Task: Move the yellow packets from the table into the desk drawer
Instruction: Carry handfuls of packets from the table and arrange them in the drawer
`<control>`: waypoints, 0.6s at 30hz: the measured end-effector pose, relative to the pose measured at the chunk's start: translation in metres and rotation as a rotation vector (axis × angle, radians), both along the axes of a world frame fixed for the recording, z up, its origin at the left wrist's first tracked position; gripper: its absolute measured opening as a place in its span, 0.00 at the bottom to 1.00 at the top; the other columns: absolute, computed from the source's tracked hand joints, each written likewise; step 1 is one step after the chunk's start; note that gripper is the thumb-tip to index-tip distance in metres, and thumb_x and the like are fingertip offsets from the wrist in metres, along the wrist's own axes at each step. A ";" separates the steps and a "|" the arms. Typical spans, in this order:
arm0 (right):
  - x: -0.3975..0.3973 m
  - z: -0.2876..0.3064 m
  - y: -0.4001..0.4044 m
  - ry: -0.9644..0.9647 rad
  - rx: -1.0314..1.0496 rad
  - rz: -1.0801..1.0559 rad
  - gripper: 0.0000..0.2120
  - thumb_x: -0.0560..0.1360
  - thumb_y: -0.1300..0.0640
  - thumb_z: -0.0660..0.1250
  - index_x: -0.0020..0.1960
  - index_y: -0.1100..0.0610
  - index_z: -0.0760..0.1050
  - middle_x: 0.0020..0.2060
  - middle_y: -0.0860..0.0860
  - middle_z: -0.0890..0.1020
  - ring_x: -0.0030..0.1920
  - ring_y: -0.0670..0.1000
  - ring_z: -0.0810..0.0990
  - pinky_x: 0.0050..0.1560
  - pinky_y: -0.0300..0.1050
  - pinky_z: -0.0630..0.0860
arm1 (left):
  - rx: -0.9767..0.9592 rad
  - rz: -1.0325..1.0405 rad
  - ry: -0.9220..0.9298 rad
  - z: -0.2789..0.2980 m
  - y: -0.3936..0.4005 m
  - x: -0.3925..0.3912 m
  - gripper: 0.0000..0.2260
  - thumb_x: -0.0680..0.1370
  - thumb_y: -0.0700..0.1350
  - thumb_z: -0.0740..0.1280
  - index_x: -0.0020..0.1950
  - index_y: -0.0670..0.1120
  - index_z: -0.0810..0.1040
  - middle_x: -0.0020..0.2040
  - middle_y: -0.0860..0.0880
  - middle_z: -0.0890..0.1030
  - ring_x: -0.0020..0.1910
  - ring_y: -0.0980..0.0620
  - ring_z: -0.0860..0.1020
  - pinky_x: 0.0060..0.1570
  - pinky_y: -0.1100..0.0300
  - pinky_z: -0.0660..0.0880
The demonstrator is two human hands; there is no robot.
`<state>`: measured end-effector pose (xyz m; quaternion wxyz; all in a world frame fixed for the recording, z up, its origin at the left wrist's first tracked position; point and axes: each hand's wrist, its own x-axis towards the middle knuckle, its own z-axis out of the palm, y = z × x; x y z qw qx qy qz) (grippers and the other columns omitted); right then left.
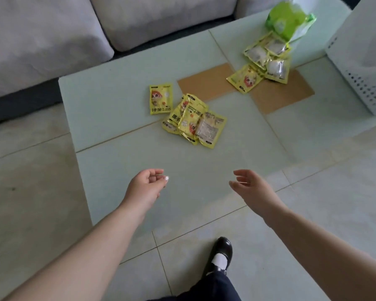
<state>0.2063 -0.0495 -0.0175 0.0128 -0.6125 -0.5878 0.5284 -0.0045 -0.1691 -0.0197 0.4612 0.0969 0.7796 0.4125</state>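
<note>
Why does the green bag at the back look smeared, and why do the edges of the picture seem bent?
In the head view, the green bag is blurred and washed out at its top, while the yellow packets mid-table stay fairly sharp. The wide-angle lens bows the table edges and sofa. Light is soft and even; both empty hands, left and right, cast only faint shadows.

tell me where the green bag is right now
In the head view the green bag stands at the table's far right, with yellow packets spilled in front of it.
</note>
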 end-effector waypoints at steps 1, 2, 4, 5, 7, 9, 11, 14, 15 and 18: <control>-0.005 0.000 0.018 -0.017 0.010 0.037 0.18 0.74 0.53 0.67 0.63 0.52 0.72 0.56 0.50 0.76 0.54 0.49 0.77 0.47 0.41 0.70 | 0.007 0.017 -0.003 0.001 0.015 -0.004 0.07 0.77 0.40 0.67 0.46 0.52 0.74 0.42 0.51 0.77 0.47 0.51 0.76 0.42 0.61 0.71; -0.009 0.002 0.031 -0.038 0.023 0.069 0.18 0.74 0.52 0.67 0.63 0.52 0.72 0.56 0.50 0.76 0.54 0.49 0.77 0.46 0.40 0.70 | 0.011 0.026 -0.007 0.004 0.026 -0.008 0.07 0.77 0.39 0.67 0.46 0.52 0.74 0.42 0.51 0.77 0.47 0.51 0.76 0.42 0.61 0.71; -0.024 0.001 0.066 -0.059 0.044 0.122 0.18 0.74 0.53 0.67 0.63 0.52 0.72 0.56 0.50 0.76 0.55 0.49 0.77 0.47 0.40 0.70 | 0.015 0.053 -0.004 0.003 0.054 -0.020 0.07 0.77 0.39 0.67 0.46 0.52 0.74 0.42 0.51 0.78 0.46 0.51 0.76 0.42 0.60 0.72; -0.029 0.001 0.076 -0.061 0.057 0.144 0.18 0.74 0.53 0.68 0.64 0.52 0.72 0.57 0.50 0.76 0.55 0.49 0.76 0.48 0.40 0.70 | 0.021 0.056 -0.005 0.004 0.062 -0.023 0.07 0.77 0.39 0.67 0.46 0.52 0.74 0.42 0.51 0.78 0.46 0.50 0.76 0.42 0.59 0.72; -0.042 0.000 0.096 -0.065 0.098 0.219 0.19 0.74 0.54 0.68 0.64 0.53 0.71 0.56 0.50 0.76 0.56 0.49 0.76 0.50 0.41 0.71 | 0.023 0.054 -0.002 0.000 0.079 -0.034 0.07 0.76 0.39 0.67 0.46 0.52 0.75 0.42 0.52 0.78 0.46 0.50 0.76 0.43 0.58 0.72; -0.058 -0.004 0.116 -0.085 0.140 0.309 0.20 0.74 0.54 0.68 0.65 0.53 0.71 0.58 0.51 0.75 0.59 0.51 0.76 0.52 0.42 0.72 | 0.020 0.052 -0.004 -0.005 0.098 -0.046 0.06 0.76 0.40 0.67 0.48 0.51 0.75 0.43 0.52 0.79 0.46 0.50 0.76 0.44 0.59 0.72; -0.073 -0.007 0.133 -0.139 0.184 0.409 0.21 0.74 0.55 0.67 0.66 0.52 0.70 0.61 0.52 0.75 0.61 0.51 0.75 0.55 0.44 0.72 | 0.012 0.038 -0.005 -0.012 0.114 -0.058 0.06 0.76 0.40 0.68 0.51 0.50 0.76 0.44 0.52 0.79 0.46 0.51 0.77 0.44 0.59 0.72; -0.092 -0.012 0.155 -0.227 0.248 0.586 0.23 0.74 0.57 0.66 0.68 0.50 0.68 0.65 0.52 0.72 0.62 0.53 0.74 0.57 0.45 0.72 | -0.007 -0.011 0.024 -0.022 0.136 -0.076 0.06 0.76 0.41 0.68 0.49 0.51 0.76 0.46 0.51 0.80 0.47 0.51 0.78 0.44 0.59 0.72; -0.098 -0.012 0.159 -0.253 0.270 0.662 0.24 0.74 0.57 0.66 0.69 0.50 0.67 0.66 0.52 0.71 0.63 0.54 0.74 0.58 0.45 0.72 | -0.009 -0.035 0.040 -0.026 0.143 -0.081 0.06 0.75 0.41 0.69 0.48 0.52 0.76 0.46 0.51 0.80 0.47 0.52 0.78 0.44 0.60 0.72; -0.121 -0.018 0.175 -0.293 0.331 0.876 0.28 0.74 0.58 0.66 0.72 0.48 0.63 0.69 0.49 0.67 0.67 0.53 0.69 0.61 0.46 0.71 | -0.031 -0.123 0.115 -0.037 0.165 -0.095 0.07 0.75 0.42 0.69 0.51 0.51 0.77 0.48 0.52 0.80 0.47 0.53 0.78 0.47 0.60 0.73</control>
